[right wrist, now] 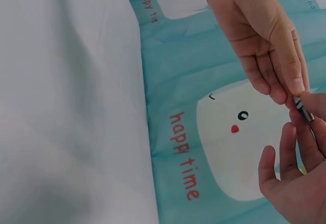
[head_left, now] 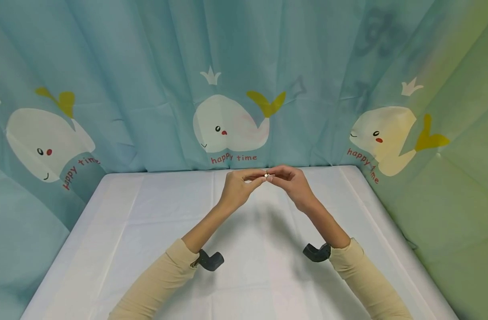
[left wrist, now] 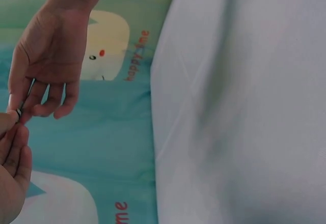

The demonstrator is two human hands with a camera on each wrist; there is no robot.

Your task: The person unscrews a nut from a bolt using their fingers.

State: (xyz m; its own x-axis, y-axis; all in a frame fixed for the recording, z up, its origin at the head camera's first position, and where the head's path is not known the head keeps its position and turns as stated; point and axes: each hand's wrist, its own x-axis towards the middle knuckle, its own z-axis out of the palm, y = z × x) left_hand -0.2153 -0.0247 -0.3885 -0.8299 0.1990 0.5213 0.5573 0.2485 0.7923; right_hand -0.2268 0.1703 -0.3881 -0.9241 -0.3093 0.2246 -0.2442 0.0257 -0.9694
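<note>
A small, slim metal piece [right wrist: 305, 112], ridged like a screw thread toward one end, is between the fingertips of both hands. In the head view it is a tiny bright spot above the far part of the table. My left hand [head_left: 236, 187] pinches one end of it between thumb and fingers. From the other side, my right hand [head_left: 295, 186] pinches it the same way, fingertips meeting the left ones. The right wrist view shows the right hand's other fingers spread and loosely bent. Much of the piece is hidden by the fingertips.
A white-covered table [head_left: 156, 213] lies under both arms, with their shadows on it. Behind its far edge hangs a blue-green curtain [head_left: 148, 124] printed with whales. Dark curved mounts [head_left: 212, 261] stick out at both sleeve cuffs.
</note>
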